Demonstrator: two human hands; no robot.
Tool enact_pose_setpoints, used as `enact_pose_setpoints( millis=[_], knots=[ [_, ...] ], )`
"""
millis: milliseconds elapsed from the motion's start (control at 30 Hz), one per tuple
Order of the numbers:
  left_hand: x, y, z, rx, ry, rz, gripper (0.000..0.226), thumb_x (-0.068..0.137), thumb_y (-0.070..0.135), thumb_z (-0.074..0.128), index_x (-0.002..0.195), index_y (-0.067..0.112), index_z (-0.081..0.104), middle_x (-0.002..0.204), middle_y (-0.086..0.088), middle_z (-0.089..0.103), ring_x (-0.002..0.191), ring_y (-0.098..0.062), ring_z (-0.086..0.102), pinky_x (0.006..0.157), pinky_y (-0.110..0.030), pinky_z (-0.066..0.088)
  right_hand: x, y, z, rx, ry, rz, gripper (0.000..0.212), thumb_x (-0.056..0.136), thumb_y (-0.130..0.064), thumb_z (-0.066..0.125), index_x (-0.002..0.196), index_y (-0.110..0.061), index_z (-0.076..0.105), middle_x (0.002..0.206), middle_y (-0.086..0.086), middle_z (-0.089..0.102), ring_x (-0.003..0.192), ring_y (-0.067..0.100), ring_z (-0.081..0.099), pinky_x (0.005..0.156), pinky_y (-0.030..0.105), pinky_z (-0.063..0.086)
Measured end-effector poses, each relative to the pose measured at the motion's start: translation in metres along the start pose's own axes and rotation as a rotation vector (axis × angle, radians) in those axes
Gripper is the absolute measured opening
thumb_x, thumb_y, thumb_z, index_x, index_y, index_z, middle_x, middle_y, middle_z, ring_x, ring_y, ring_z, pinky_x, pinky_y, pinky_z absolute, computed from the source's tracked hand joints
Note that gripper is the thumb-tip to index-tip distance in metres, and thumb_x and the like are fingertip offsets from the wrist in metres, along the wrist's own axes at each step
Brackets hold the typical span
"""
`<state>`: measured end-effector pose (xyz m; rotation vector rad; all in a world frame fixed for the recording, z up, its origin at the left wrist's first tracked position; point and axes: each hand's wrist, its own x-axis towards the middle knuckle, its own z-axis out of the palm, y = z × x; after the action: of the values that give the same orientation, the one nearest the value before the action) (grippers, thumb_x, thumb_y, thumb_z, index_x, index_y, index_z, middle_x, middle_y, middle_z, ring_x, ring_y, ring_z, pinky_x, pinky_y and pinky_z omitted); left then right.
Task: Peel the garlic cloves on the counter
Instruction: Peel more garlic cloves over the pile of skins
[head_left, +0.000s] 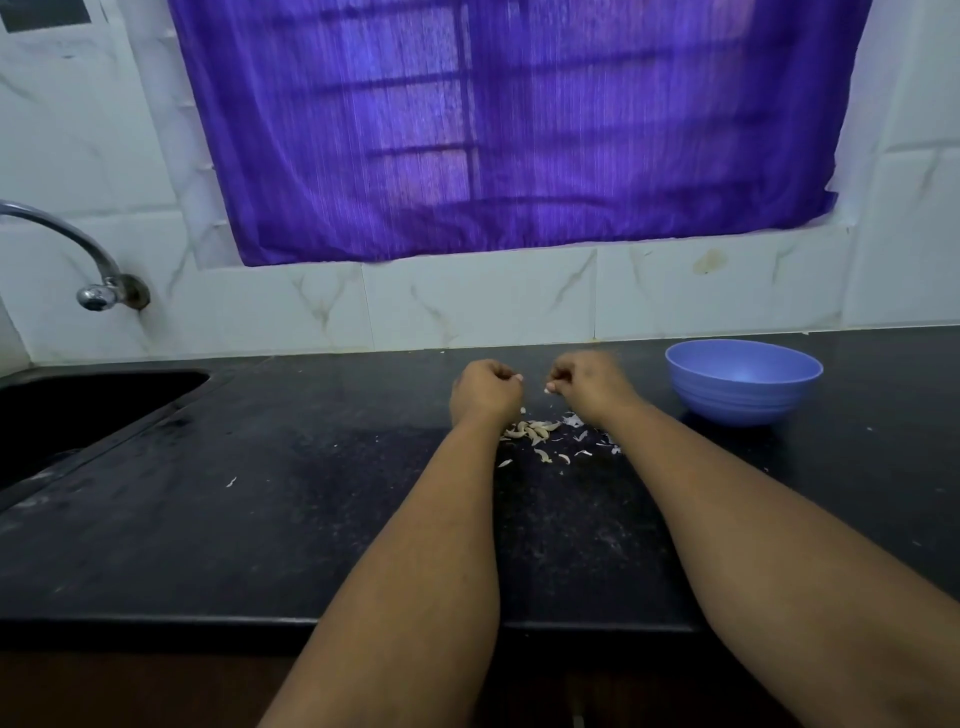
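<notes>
A small pile of pale garlic cloves (532, 430) lies on the black counter (311, 493), just below my hands. Thin white garlic skins (577, 422) are scattered to the pile's right. Both hands hover above the pile with curled fingers, a short gap between them. My left hand (485, 389) pinches a tiny pale garlic scrap (518, 378) at its fingertips; I cannot tell whether it is skin or clove. My right hand (589, 384) pinches a small white garlic clove (549, 388).
A blue plastic bowl (744, 384) stands on the counter right of my right hand. A dark sink (78, 410) is sunk into the counter at the left, with a metal tap (98, 291) on the tiled wall. A purple curtain (519, 130) hangs behind.
</notes>
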<state>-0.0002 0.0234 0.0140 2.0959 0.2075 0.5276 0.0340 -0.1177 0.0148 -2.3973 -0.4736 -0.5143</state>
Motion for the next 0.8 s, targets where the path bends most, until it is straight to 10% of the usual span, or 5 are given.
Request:
enact_pose_setpoints(
  millis=[300,467,800],
  knots=[
    [-0.003,0.002,-0.006,0.008,0.081,-0.051,0.020,0.090,0.029,0.061,0.100,0.015,0.072,0.095,-0.005,0.072,0.087,-0.019,0.063,0.072,-0.025,0.045,0.008,-0.015,0.006,-0.324,0.125,-0.213,0.018,0.098,-0.014,0.051,0.100,0.000,0.063,0.100,0.014,0.059,0.099,0.027,0.053,0.078,0.035,0.042],
    [-0.004,0.003,-0.006,-0.011,0.082,-0.053,0.019,0.090,0.027,0.061,0.096,0.013,0.072,0.093,-0.005,0.071,0.086,-0.020,0.063,0.072,-0.025,0.044,0.007,-0.018,0.006,-0.403,-0.197,0.023,0.013,0.092,-0.008,0.054,0.096,-0.002,0.065,0.108,0.014,0.066,0.091,0.027,0.061,0.080,0.031,0.050],
    [-0.005,0.005,-0.007,0.008,0.060,-0.051,0.016,0.090,0.028,0.061,0.093,0.015,0.071,0.086,-0.002,0.067,0.087,-0.019,0.062,0.071,-0.024,0.041,0.007,-0.019,0.007,-0.296,-0.207,0.109,0.015,0.087,-0.001,0.055,0.096,-0.001,0.067,0.102,0.016,0.068,0.092,0.029,0.065,0.082,0.031,0.052]
  ],
)
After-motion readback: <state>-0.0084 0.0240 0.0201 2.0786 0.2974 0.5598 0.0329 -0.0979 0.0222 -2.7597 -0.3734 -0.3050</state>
